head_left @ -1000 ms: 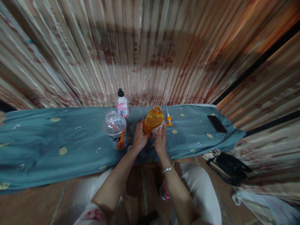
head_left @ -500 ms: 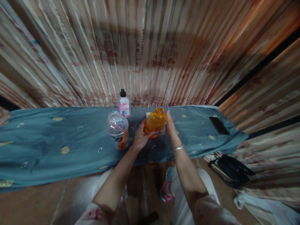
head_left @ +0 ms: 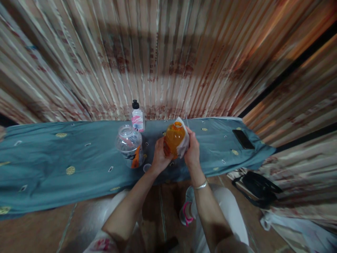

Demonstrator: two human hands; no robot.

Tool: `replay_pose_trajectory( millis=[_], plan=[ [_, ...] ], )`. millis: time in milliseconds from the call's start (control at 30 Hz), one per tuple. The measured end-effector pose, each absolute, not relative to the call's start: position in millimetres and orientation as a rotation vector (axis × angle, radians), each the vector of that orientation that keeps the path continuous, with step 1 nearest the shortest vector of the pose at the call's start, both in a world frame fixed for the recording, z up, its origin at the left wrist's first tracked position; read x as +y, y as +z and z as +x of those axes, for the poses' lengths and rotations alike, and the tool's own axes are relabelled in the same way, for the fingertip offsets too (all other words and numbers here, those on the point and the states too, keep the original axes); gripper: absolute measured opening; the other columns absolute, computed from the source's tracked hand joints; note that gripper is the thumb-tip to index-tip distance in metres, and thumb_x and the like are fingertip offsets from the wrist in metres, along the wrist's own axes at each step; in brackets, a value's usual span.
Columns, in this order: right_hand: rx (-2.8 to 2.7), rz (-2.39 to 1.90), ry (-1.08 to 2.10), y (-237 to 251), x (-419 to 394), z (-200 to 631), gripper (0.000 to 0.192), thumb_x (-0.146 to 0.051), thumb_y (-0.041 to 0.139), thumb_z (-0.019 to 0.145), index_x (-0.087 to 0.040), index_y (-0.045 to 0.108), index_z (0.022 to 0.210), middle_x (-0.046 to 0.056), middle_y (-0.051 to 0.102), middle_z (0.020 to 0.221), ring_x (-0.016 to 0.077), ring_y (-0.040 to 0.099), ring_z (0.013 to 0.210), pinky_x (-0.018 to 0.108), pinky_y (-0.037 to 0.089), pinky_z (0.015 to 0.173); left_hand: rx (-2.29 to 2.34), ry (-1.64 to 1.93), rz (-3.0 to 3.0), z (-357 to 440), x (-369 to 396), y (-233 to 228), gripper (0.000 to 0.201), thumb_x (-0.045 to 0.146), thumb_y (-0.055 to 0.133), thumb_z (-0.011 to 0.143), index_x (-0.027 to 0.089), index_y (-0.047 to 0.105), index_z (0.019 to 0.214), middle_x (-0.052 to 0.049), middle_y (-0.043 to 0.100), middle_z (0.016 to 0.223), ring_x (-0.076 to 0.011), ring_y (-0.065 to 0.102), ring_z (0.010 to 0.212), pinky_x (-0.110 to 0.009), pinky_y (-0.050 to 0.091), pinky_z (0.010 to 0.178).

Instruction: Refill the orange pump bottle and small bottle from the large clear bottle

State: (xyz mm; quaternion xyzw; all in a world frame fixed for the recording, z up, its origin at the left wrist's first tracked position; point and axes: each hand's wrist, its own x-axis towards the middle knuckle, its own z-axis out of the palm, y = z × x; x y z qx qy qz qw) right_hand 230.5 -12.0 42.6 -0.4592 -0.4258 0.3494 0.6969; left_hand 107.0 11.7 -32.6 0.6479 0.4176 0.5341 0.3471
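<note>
My left hand [head_left: 160,157] is closed around the lower left of a see-through orange bottle [head_left: 174,137], held just above the table. The bottle's round mouth is uncovered. In my right hand [head_left: 193,149] is a white tissue [head_left: 184,143], pressed against the bottle's right side and reaching up past its neck. A thin pale stick-like thing [head_left: 186,120] rises by the right fingers; what it is I cannot tell. Left of my hands stands a clear wide-mouthed plastic jar [head_left: 129,144] with an orange and black print. Behind it is a small clear pump-top bottle [head_left: 138,119] with a pink label and black top.
A blue-green patterned cloth [head_left: 89,154] covers the long narrow table. By my left wrist lies a small clear round lid [head_left: 147,168]. A black phone [head_left: 243,139] rests at the right end. Striped curtains [head_left: 168,59] hang behind; a black bag [head_left: 259,188] is at lower right.
The orange bottle has gone from leaning right to more upright. The tissue, mostly hidden before, now shows along its right side, with my right hand lower. The round lid has come into view.
</note>
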Motion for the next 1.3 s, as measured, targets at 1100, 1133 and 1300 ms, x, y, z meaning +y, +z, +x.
replay_pose_trajectory(
  millis=[1100,1133,1300],
  plan=[
    [-0.612,-1.212,0.989,-18,-23,290,0.030,-0.046,0.080,0.064,-0.023,0.066,0.078,-0.003,0.073,0.064,0.0185,0.069,0.060,0.030,0.057,0.059,1.094,1.276,1.646,109,37,-31,0.102,0.029,0.100,0.046,0.021,0.055,0.137,-0.011,0.060,0.132,-0.0388,0.056,0.133,-0.057,0.042,0.116],
    [-0.629,-1.221,0.948,-15,-22,295,0.031,-0.048,0.079,0.066,-0.023,0.067,0.080,-0.003,0.074,0.066,0.0186,0.070,0.062,0.030,0.058,0.061,1.112,1.286,1.641,109,36,-29,0.098,0.028,0.099,0.046,0.021,0.056,0.133,-0.010,0.061,0.130,-0.0385,0.057,0.131,-0.057,0.042,0.115],
    [-0.846,-1.308,0.780,-6,-9,300,0.036,-0.054,0.066,0.082,-0.022,0.074,0.096,0.001,0.081,0.086,0.0213,0.074,0.082,0.032,0.059,0.077,1.154,1.315,1.590,112,26,-19,0.086,0.024,0.095,0.051,0.020,0.055,0.127,-0.010,0.065,0.124,-0.0352,0.064,0.123,-0.053,0.048,0.109]
  ],
)
